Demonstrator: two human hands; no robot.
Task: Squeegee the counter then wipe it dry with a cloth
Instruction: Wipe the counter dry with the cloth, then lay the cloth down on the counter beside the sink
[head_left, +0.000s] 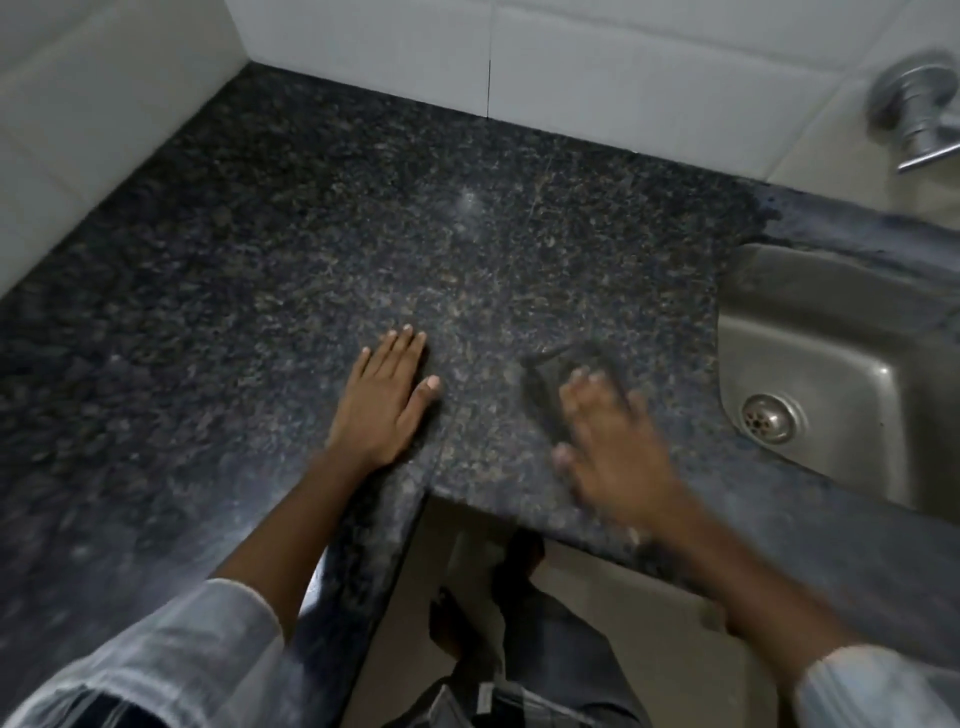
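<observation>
The dark speckled granite counter (363, 218) fills the corner between two tiled walls. My left hand (387, 400) lies flat on it, palm down, fingers together, holding nothing. My right hand (608, 441) is blurred by motion and presses flat on a dark cloth (556, 374) near the counter's front edge, left of the sink. The cloth is dark and smeared, and my fingers hide part of it. No squeegee is in view.
A steel sink (810, 332) with a round drain (769, 418) is set into the counter at the right. A metal tap (919, 114) juts from the tiled wall (623, 78) above it. The counter's inner corner edge (431, 493) is just below my hands; my legs and the floor show beneath.
</observation>
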